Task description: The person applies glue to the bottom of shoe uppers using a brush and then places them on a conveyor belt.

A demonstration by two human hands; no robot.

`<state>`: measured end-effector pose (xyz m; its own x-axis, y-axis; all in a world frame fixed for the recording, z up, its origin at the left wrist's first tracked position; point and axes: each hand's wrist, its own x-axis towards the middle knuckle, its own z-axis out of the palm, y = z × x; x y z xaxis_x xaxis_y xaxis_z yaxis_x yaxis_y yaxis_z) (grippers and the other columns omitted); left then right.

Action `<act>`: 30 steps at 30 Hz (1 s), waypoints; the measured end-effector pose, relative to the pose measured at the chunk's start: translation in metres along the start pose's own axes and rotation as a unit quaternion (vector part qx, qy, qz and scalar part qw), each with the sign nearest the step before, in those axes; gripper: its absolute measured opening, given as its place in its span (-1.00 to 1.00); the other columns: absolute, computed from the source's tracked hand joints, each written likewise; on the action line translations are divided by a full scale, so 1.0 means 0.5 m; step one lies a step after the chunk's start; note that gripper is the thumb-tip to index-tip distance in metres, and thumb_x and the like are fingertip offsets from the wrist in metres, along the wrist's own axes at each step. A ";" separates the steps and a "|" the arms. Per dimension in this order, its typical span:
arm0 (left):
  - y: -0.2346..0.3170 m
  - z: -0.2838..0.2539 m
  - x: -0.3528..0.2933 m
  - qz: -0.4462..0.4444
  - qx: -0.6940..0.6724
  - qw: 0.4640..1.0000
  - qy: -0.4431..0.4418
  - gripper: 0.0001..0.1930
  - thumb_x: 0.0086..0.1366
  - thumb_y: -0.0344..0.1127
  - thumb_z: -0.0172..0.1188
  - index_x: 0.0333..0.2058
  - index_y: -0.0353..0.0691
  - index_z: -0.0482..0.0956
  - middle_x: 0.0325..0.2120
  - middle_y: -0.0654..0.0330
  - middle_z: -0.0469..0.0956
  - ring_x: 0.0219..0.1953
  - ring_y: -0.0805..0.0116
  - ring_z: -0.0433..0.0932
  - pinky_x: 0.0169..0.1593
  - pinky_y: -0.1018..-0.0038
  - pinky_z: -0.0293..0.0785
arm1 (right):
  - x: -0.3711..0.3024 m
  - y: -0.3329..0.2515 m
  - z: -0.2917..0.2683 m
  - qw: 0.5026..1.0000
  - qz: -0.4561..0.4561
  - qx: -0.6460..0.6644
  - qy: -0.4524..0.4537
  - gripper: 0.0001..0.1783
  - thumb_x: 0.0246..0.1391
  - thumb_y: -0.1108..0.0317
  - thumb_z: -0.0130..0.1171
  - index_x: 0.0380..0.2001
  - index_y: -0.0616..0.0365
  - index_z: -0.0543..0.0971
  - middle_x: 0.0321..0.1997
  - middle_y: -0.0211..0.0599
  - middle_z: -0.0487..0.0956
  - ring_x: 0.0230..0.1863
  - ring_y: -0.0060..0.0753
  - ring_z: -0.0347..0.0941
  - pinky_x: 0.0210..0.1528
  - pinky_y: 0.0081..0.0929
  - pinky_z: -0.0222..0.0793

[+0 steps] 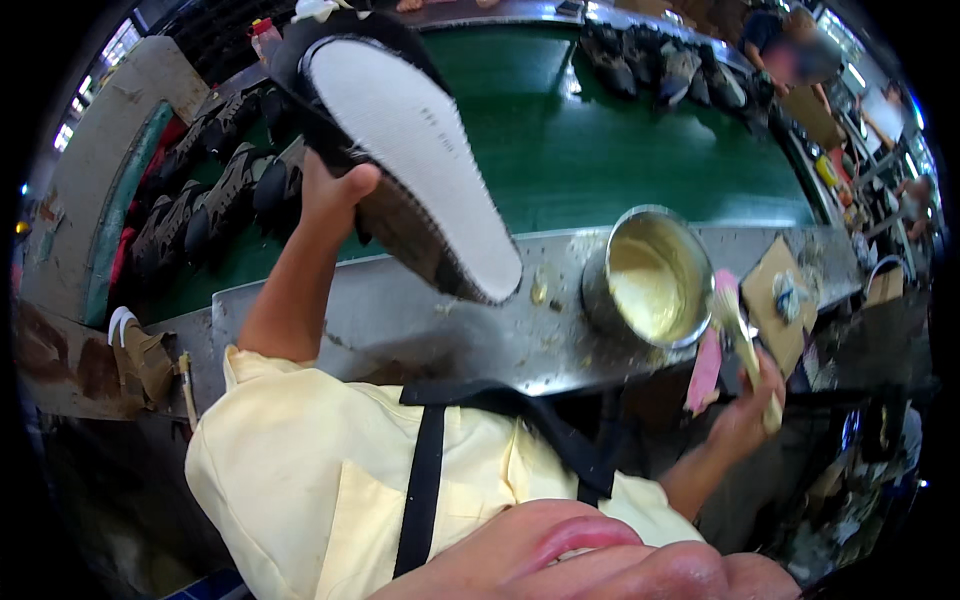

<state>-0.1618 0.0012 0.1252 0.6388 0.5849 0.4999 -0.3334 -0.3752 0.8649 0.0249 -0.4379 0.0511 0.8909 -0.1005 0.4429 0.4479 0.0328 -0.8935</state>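
My left hand [335,200] is closed on a dark shoe upper [410,235], lifted above the bench's metal edge. Its underside faces up and shows a white insole board [395,120] with stitching round the rim. In my right hand [748,405], closed round the handle, is a brush [742,340] with its bristles pointing up, just right of a metal pot [597,290]. The pot is tilted in this view and holds a cream-coloured paste [645,285]. The bristles are apart from the shoe.
Several dark shoe uppers [225,205] lie at the left on the green belt [650,160], with more shoes [680,75] at its far right. A piece of cardboard [775,300] and a pink strip [706,370] lie right of the pot. Another person [795,60] is at the far right.
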 end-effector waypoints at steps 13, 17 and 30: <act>-0.016 0.042 -0.193 -0.147 -0.118 0.978 -0.086 -0.15 -0.14 0.16 0.33 0.00 -0.35 0.28 -0.15 0.12 0.43 -0.10 0.29 0.43 -0.04 0.42 0.34 | 0.054 0.057 0.228 0.913 0.010 -0.238 -0.331 -0.59 0.05 0.00 0.06 -0.48 0.15 0.61 -0.56 -0.29 0.57 -0.50 -0.46 0.51 -0.41 -0.46 0.36; 0.002 0.080 -0.194 -0.145 -0.115 0.975 -0.120 -0.09 -0.24 0.14 0.40 0.02 -0.36 0.28 -0.14 0.14 0.44 -0.08 0.30 0.42 -0.02 0.43 0.31 | 0.057 0.034 0.219 0.926 -0.007 -0.243 -0.289 -0.58 0.05 0.01 0.07 -0.50 0.17 0.61 -0.56 -0.31 0.57 -0.51 -0.49 0.51 -0.42 -0.52 0.36; -0.053 0.136 -0.168 -0.181 -0.161 0.947 -0.210 -0.03 -0.32 0.00 0.47 0.06 -0.33 0.21 -0.12 0.16 0.41 -0.07 0.37 0.39 0.05 0.45 0.25 | 0.042 0.025 0.154 0.988 0.051 -0.018 -0.141 -0.69 0.14 0.28 0.02 -0.50 0.32 0.54 -0.50 -0.28 0.55 -0.55 -0.58 0.44 -0.48 -0.66 0.35</act>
<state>-0.1594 -0.0871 0.0570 0.9485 0.2710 0.1638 -0.1901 0.0739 0.9790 0.0553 -0.3632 0.0548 0.9195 0.1830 0.3480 0.3554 -0.0084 -0.9347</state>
